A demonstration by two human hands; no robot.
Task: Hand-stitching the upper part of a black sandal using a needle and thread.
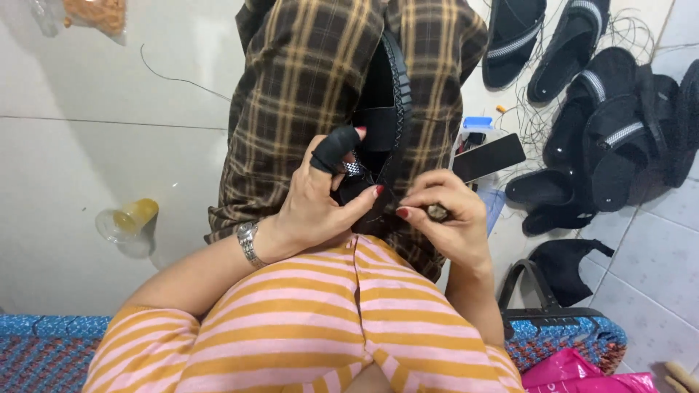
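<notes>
A black sandal (386,102) lies upright between my knees on brown plaid trousers (306,80). My left hand (320,196), with a black cover on the index finger and a silver watch at the wrist, grips the sandal's strap near its checkered band (353,169). My right hand (444,218) pinches a small metal tool (437,212) against the sandal's edge, close to the left thumb.
Several black sandals (597,109) lie piled on the tiled floor at the right, with thin black threads around them. A black phone (488,156) lies beside my right knee. A tipped plastic cup (127,220) lies at left. A woven mat (568,335) and a pink bag (582,375) sit bottom right.
</notes>
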